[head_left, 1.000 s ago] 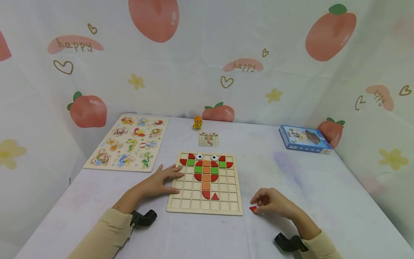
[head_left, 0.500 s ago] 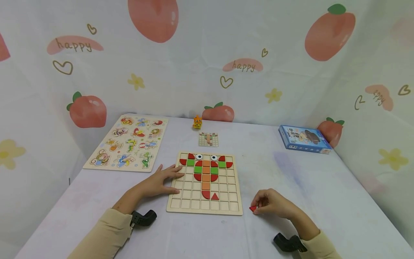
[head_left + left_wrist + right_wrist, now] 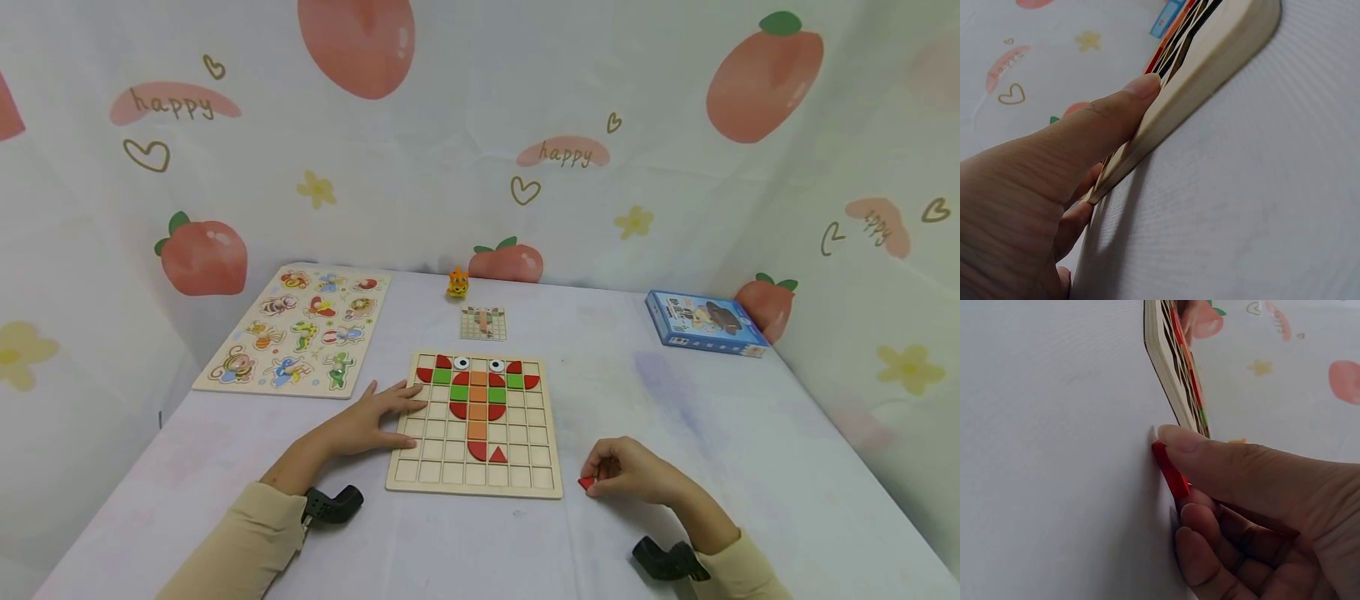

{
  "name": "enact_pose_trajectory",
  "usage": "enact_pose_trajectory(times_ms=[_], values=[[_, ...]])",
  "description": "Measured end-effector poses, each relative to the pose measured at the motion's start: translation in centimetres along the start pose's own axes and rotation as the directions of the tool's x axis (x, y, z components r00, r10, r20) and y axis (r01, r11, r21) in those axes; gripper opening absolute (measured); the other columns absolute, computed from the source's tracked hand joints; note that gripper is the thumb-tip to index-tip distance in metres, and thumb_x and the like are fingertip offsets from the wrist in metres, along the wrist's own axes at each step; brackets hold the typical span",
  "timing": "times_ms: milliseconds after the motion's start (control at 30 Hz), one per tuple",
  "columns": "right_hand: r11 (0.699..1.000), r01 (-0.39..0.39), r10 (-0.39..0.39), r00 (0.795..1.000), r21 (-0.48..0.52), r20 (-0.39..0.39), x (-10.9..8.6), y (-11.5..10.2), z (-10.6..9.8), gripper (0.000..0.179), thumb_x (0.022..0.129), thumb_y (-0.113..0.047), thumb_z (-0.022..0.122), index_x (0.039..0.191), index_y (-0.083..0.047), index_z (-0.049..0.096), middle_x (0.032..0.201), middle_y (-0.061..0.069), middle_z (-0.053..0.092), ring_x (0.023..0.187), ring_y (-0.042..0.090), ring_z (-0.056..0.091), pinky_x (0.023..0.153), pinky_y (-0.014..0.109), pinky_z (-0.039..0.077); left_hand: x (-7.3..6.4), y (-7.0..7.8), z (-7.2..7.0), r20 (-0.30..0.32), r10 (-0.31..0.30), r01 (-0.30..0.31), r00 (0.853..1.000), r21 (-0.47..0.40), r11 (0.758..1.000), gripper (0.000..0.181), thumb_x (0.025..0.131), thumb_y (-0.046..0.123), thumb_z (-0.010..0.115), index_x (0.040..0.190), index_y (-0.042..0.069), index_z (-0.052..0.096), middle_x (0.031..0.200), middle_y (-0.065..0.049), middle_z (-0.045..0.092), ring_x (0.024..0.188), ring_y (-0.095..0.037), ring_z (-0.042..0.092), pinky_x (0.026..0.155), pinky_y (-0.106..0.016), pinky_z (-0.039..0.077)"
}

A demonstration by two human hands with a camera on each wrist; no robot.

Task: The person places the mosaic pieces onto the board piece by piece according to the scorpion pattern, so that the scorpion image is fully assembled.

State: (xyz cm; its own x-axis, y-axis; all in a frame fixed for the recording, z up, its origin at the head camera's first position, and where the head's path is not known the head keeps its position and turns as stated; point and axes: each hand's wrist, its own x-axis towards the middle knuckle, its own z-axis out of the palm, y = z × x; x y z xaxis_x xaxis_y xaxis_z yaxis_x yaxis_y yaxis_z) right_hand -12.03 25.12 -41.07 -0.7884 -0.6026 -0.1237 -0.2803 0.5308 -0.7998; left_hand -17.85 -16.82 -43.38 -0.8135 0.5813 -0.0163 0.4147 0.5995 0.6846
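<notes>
My right hand [image 3: 630, 473] pinches a small red triangle piece [image 3: 587, 483] between thumb and fingertips, low over the tabletop just right of the wooden grid board [image 3: 442, 475]. In the right wrist view, the red piece [image 3: 1171, 470] shows its edge under the thumb, while the other fingers curl beneath. A dark red strip [image 3: 1272, 526] shows deeper in that hand; its kind is unclear. My left hand [image 3: 367, 423] rests on the board's left side with fingers spread, thumb on the rim. Red, green and orange pieces and two eye pieces sit in the grid, with a red triangle [image 3: 498, 455] lowest.
Behind the board lies a small pattern card [image 3: 483, 323], with an orange toy figure [image 3: 458, 283] beyond it. An insect picture puzzle board [image 3: 300, 333] lies at the back left. A blue box [image 3: 707, 323] is at the back right, near the printed curtain.
The right hand's fingers have closed in slightly on the red triangle piece, which has turned a little and shows less. The left hand and the board stay where they were.
</notes>
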Motion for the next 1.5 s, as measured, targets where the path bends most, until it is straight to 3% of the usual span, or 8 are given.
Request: enact_pose_trajectory(times_ms=[500,1000,1300,1500], values=[[0.997,-0.068,0.069,0.997,-0.041,0.026,0.0,-1.0,-0.1,0.017,0.080,-0.015,0.073,0.089,-0.005,0.063,0.088,0.003,0.064,0.073,0.002,0.053,0.066,0.020,0.050,-0.1,0.2,-0.1,0.003,-0.001,0.001,1.000,0.007,1.000,0.066,0.076,0.045,0.072,0.132,0.014,0.054,0.151,-0.005,0.032,0.144,-0.032,0.016,0.113,-0.059,-0.009],[0.993,-0.059,0.058,0.998,-0.105,-0.013,-0.1,-1.0,0.2,0.015,0.078,-0.016,0.074,0.087,-0.007,0.067,0.083,-0.001,0.065,0.071,-0.001,0.053,0.064,0.019,0.049,-0.1,0.2,-0.1,-0.001,0.004,-0.004,1.000,0.001,1.000,0.066,0.076,0.045,0.072,0.132,0.014,0.055,0.151,-0.006,0.032,0.144,-0.032,0.016,0.113,-0.059,-0.009],[0.998,-0.065,0.065,0.997,0.000,0.038,0.3,-0.7,-0.2,0.013,0.081,-0.015,0.071,0.086,-0.004,0.067,0.079,0.002,0.066,0.067,0.001,0.055,0.061,0.019,0.050,-0.1,0.0,0.0,-0.001,0.010,-0.010,1.000,0.003,1.000,0.067,0.076,0.046,0.071,0.132,0.014,0.054,0.151,-0.007,0.032,0.144,-0.032,0.015,0.113,-0.060,-0.009],[0.992,-0.109,0.108,0.994,0.069,0.006,1.6,-1.3,-0.1,0.014,0.083,-0.013,0.068,0.089,0.000,0.066,0.081,0.005,0.066,0.069,0.006,0.057,0.065,0.019,0.050,0.0,-0.1,0.0,0.003,0.003,-0.003,1.000,0.000,1.000,0.067,0.076,0.046,0.072,0.132,0.014,0.054,0.152,-0.006,0.032,0.144,-0.032,0.015,0.113,-0.060,-0.010]])
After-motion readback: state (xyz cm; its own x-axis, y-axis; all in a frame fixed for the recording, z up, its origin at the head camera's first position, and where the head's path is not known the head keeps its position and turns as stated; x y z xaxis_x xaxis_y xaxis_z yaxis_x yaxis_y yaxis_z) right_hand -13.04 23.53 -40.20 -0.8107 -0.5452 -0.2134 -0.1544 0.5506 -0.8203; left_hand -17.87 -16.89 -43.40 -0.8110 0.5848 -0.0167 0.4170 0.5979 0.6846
